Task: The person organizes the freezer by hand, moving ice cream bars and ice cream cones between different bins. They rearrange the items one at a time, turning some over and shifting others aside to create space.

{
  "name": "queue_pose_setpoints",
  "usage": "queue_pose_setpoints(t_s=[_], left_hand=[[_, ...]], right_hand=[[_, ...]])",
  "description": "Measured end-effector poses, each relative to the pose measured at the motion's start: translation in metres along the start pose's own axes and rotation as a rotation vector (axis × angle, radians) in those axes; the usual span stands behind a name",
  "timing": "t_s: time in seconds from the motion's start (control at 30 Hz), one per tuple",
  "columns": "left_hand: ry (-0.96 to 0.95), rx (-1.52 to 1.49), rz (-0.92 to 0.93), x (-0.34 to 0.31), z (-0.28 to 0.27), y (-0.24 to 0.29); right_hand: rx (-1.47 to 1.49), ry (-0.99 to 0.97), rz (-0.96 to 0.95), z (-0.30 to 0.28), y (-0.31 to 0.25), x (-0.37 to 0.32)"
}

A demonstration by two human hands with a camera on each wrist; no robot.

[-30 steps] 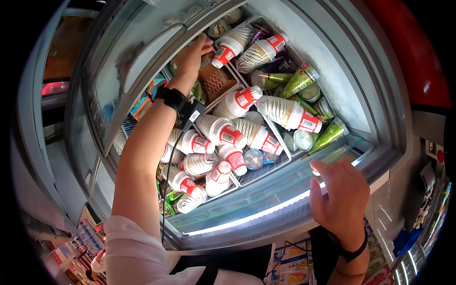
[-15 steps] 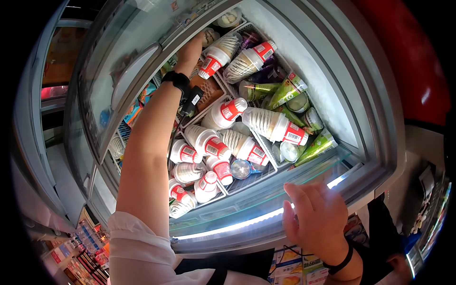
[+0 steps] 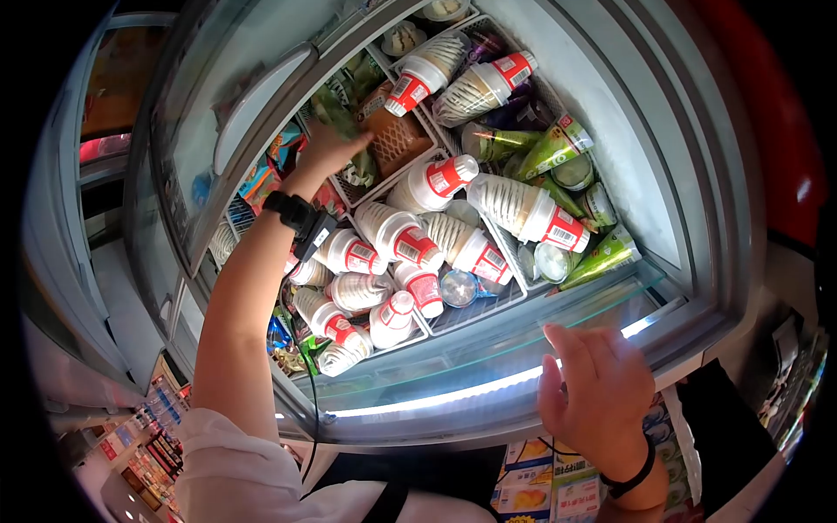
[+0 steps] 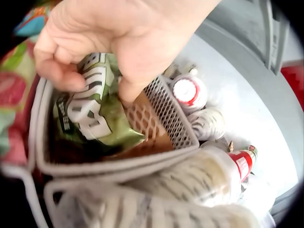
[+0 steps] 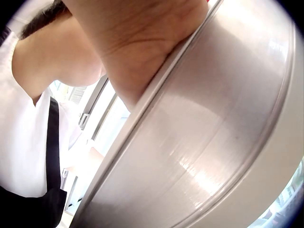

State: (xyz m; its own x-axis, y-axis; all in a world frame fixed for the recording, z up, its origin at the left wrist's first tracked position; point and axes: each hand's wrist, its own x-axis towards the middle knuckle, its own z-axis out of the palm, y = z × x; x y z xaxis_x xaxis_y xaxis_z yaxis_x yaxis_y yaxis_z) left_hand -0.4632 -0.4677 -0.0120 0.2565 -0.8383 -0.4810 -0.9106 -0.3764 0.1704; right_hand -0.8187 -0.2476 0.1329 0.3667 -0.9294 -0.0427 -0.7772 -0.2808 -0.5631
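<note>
Inside the chest freezer, my left hand [image 3: 327, 155] pinches a green ice cream packet [image 4: 102, 111] with white lettering between thumb and fingers. The packet hangs over a white wire basket [image 4: 118, 169], its lower end inside the rim in the left wrist view. Beside it in that basket lies brown packaging with a lattice pattern [image 3: 397, 139]. My right hand [image 3: 597, 388] is at the freezer's front edge, fingers loosely bent and holding nothing. In the right wrist view the heel of that hand [image 5: 137, 61] rests against the metal rim [image 5: 190, 128]; its fingers are hidden there.
Wrapped ice cream cones [image 3: 410, 240] with red and white labels fill the near baskets. Green cone packs [image 3: 558, 148] lie along the right wall. A sliding glass lid frame [image 3: 261, 113] crosses the left side. A black cable [image 3: 315, 401] hangs below the left forearm.
My left hand reached to the far end of the baskets, then came back nearer and now holds the green packet. The right hand stays by the front edge, shifting slightly.
</note>
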Motion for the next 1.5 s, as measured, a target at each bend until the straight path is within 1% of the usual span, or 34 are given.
queue_pose_setpoints(t_s=[0.03,0.13,0.17,0.2,0.27,0.33,0.4,0.43,0.47,0.5,0.53,0.57,0.6,0.63,0.7,0.77,0.8,0.87,0.9,0.97,1.03,1.07,1.1,1.13,1.17,1.2,1.23,1.27,1.3,1.33,1.37,1.4,1.47,1.5], left_hand=[[-0.206,-0.094,-0.078,-0.014,-0.004,0.008],[0.131,-0.225,0.031,0.014,0.017,-0.024],[0.182,-0.26,0.081,0.021,0.015,-0.03],[0.37,-0.176,0.137,0.036,0.016,-0.038],[0.366,-0.148,0.042,0.037,-0.008,-0.011],[0.494,-0.058,0.171,0.067,-0.012,-0.015],[0.542,0.13,0.295,0.093,-0.012,-0.017],[0.551,0.206,0.326,0.091,-0.016,-0.007],[0.678,0.314,0.405,0.087,-0.014,0.003],[0.335,0.202,0.271,0.094,-0.019,0.012],[0.494,0.331,0.414,0.12,-0.006,-0.001],[0.652,0.464,0.557,0.156,0.019,-0.028],[0.806,0.598,0.698,0.175,0.033,-0.045],[0.426,0.433,0.535,0.156,0.018,-0.032],[0.241,0.484,0.27,0.117,0.002,-0.002],[0.266,0.432,0.027,0.119,0.0,0.0],[0.273,0.496,-0.014,0.12,0.005,0.002],[0.18,0.454,-0.002,0.103,0.001,0.008],[0.181,0.461,0.058,0.09,-0.002,0.008],[0.272,0.2,0.221,0.06,-0.003,0.002],[0.422,0.136,0.298,0.039,0.008,-0.003],[0.481,0.164,0.262,0.029,0.015,-0.004],[0.366,0.089,0.233,0.001,0.003,0.008],[0.335,0.128,0.214,-0.008,0.008,0.006],[0.357,0.165,0.211,-0.015,0.02,0.004],[0.296,0.119,0.229,-0.047,0.013,0.014],[0.097,0.129,0.244,-0.081,-0.007,0.026],[-0.094,0.112,0.293,-0.104,-0.01,0.027],[-0.231,-0.076,0.35,-0.123,-0.014,0.02],[-0.434,-0.241,0.36,-0.158,-0.037,0.022],[-0.326,-0.411,0.523,-0.187,-0.039,0.011],[-0.294,-0.556,0.661,-0.204,-0.039,-0.004],[-0.315,-0.83,0.782,-0.254,-0.076,-0.032],[-0.329,-0.954,0.758,-0.276,-0.1,-0.052]], right_hand=[[0.004,0.0,0.002,0.0,0.0,0.0],[0.005,0.009,-0.006,0.001,0.001,0.002],[0.005,0.009,-0.007,0.0,0.0,0.002],[0.006,0.001,-0.005,0.0,-0.001,0.002],[0.002,-0.011,-0.004,-0.001,0.0,0.003],[0.004,-0.022,-0.002,-0.001,0.0,0.003],[0.006,-0.034,0.016,-0.001,-0.002,0.003],[0.008,-0.04,0.034,-0.002,-0.006,0.004],[0.009,-0.046,0.052,-0.002,-0.009,0.004],[-0.013,-0.065,0.052,-0.004,-0.009,0.003],[-0.036,-0.08,0.053,-0.006,-0.01,0.004],[-0.057,-0.095,0.055,-0.005,-0.01,0.004],[-0.054,-0.091,0.051,-0.004,-0.009,0.004],[-0.052,-0.087,0.046,-0.003,-0.008,0.003],[-0.044,-0.073,0.034,-0.003,-0.008,0.002],[-0.038,-0.036,0.018,0.0,-0.007,0.002],[-0.032,-0.038,0.024,-0.001,-0.007,0.003],[-0.019,-0.048,0.029,-0.003,-0.009,0.005],[-0.025,-0.042,0.016,-0.003,-0.008,0.005],[-0.034,-0.027,-0.018,-0.002,-0.004,0.003],[-0.054,0.006,-0.012,0.0,-0.006,0.002],[-0.056,0.014,-0.021,0.001,-0.008,0.001],[-0.043,0.032,-0.014,0.001,-0.01,0.001],[-0.05,0.06,-0.013,0.003,-0.012,0.0],[-0.054,0.086,-0.01,0.005,-0.013,-0.001],[-0.06,0.114,-0.003,0.006,-0.015,-0.002],[-0.069,0.117,0.044,0.007,-0.017,-0.004],[-0.071,0.129,0.036,0.008,-0.018,-0.006],[-0.076,0.14,0.035,0.01,-0.017,-0.008],[-0.083,0.153,0.037,0.011,-0.016,-0.01],[-0.106,0.148,0.036,0.012,-0.013,-0.012],[-0.122,0.164,0.024,0.014,-0.01,-0.014],[-0.153,0.198,0.014,0.019,-0.01,-0.017],[-0.098,0.134,0.092,0.015,-0.017,-0.019]])
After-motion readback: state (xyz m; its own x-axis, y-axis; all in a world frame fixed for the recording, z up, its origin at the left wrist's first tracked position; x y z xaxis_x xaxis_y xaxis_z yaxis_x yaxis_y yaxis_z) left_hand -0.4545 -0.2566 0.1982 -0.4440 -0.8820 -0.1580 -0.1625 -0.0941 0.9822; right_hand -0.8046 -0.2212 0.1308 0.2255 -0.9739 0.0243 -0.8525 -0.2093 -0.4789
